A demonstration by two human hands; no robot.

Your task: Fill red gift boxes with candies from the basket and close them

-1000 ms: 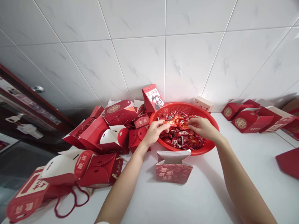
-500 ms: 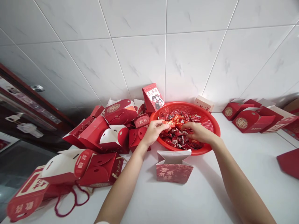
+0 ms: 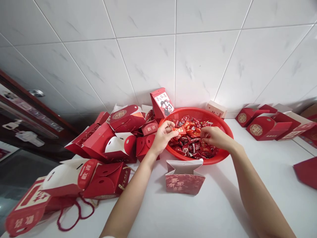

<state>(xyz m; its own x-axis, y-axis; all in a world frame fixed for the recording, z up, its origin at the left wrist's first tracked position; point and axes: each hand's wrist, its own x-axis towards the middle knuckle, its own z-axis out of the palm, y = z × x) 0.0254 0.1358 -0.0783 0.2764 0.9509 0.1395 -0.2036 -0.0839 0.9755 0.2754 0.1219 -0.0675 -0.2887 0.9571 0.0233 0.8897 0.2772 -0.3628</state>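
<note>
A red plastic basket holds a heap of wrapped candies, mostly dark red with some orange ones in the middle. Over its left side, my left hand pinches an orange-red wrapped candy between thumb and fingers. My right hand is over the right part of the heap with its fingertips pressed together among the candies; what lies in that pinch is hidden. Just in front of the basket stands a small red paper box, its top open and its pale inside showing.
Several red gift boxes crowd the left side, some with cords. More red boxes stand at the right, and an upright box leans near the tiled wall. A glass-fronted cabinet is far left.
My right hand has risen slightly and shifted right, its fingers drawing together. My left hand keeps the orange-red candy in nearly the same place.
</note>
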